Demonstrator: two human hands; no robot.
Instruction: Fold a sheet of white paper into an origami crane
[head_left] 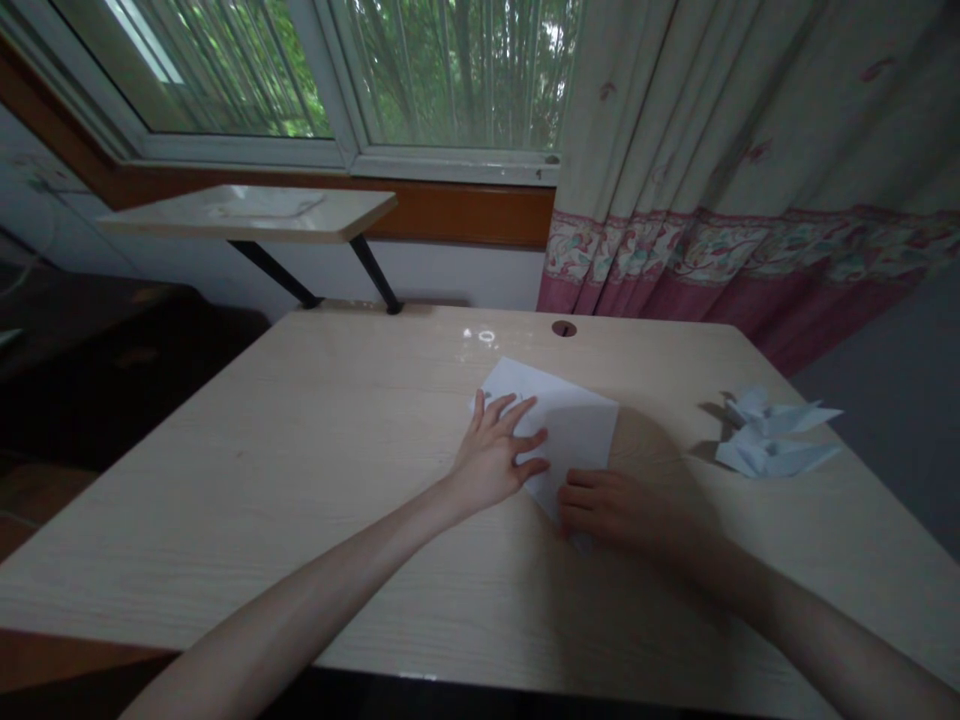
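A white sheet of paper [566, 420], folded flat, lies near the middle of a light wooden table [300, 480]. My left hand [495, 450] rests flat on the paper's left edge with fingers spread. My right hand [611, 508] presses its curled fingertips on the paper's near corner. Neither hand lifts the sheet; it stays flat on the table.
Two folded white paper figures [772, 435] sit at the table's right side. A round cable hole [564, 328] is at the far edge. A small shelf on black brackets [255, 212] stands behind, under a window. A patterned curtain [750, 200] hangs at the right.
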